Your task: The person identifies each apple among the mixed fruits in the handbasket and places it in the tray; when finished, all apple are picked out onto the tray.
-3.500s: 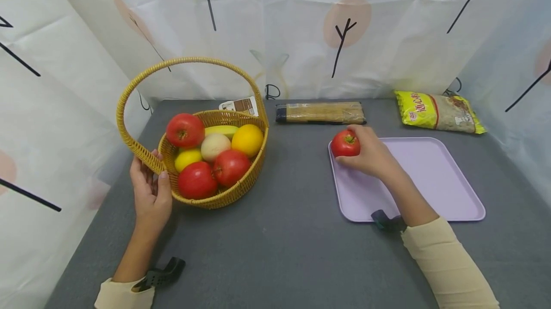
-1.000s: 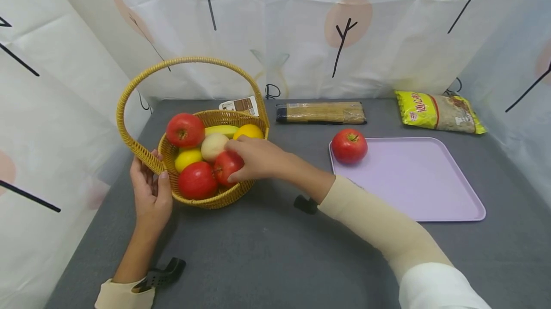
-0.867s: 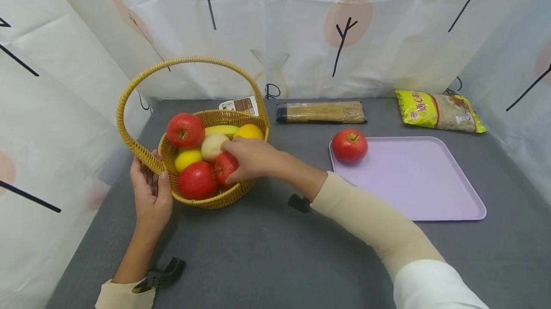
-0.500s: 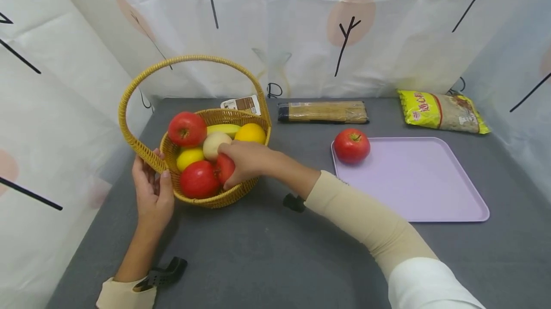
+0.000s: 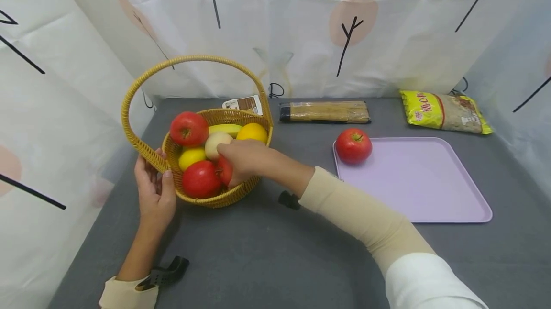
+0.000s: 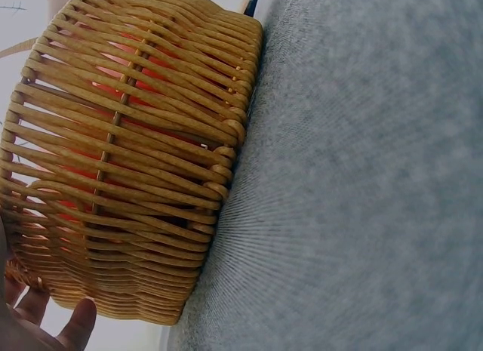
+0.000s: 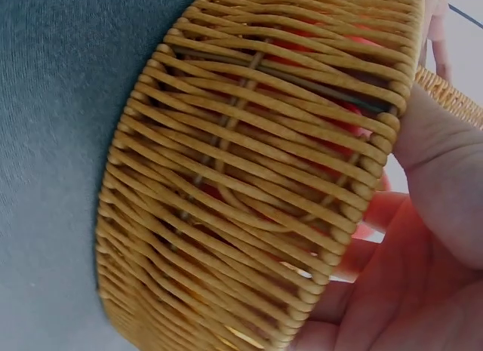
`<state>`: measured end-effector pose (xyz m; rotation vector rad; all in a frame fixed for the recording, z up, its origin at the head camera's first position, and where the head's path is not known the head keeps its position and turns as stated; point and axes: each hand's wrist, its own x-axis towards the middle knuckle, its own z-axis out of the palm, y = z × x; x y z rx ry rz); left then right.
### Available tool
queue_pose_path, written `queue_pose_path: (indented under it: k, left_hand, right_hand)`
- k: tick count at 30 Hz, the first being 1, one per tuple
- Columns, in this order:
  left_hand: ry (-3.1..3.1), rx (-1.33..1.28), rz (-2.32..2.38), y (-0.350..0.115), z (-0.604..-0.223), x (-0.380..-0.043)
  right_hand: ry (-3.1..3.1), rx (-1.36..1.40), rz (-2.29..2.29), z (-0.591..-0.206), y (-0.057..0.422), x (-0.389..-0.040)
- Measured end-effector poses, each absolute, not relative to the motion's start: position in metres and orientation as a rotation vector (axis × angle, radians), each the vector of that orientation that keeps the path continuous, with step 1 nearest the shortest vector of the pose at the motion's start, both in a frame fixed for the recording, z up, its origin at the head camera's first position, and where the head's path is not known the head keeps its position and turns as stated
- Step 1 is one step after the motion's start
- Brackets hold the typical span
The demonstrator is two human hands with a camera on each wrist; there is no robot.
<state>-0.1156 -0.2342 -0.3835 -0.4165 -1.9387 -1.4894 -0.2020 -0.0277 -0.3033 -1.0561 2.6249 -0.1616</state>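
Note:
A yellow wicker basket (image 5: 228,198) with a tall arched handle stands on the left of the grey table. My left hand (image 5: 156,204) grips it where the handle meets the left rim, thumb in front. My right hand (image 5: 246,160) reaches over the front right rim, thumb and fingers around a red apple (image 5: 225,169) that it mostly hides. Beside that lie another red apple (image 5: 201,180), a lemon (image 5: 191,158), a pale round fruit (image 5: 217,144), an orange (image 5: 252,133) and a banana (image 5: 225,129). One more apple (image 5: 189,128) sits high at the left back.
On the right lies a lilac tray (image 5: 413,180), with a red apple (image 5: 353,146) at its back left corner. Behind are a flat packet of thin sticks (image 5: 325,112) and a yellow food bag (image 5: 445,111). A printed curtain (image 5: 301,36) hangs around the table.
My right hand has let go of the apple on the tray and moved left to the basket, where it now closes further over another apple. The left hand keeps its hold.

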Motion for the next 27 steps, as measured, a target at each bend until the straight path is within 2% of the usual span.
queue_pose_path:
  k: [6, 11, 27]
  left_hand:
    - [-1.955, -0.404, -1.499, -0.241, -0.395, -0.123]
    - [-1.937, -0.406, -1.521, -0.237, -0.387, -0.118]
    - [-2.014, -0.352, -1.469, -0.249, -0.401, -0.124]
  right_hand:
    - [2.643, -1.057, -0.025, -0.297, -0.033, -0.200]
    - [2.638, -1.080, 0.022, -0.297, -0.036, -0.200]
    - [2.587, -1.085, -0.142, -0.285, -0.024, -0.208]
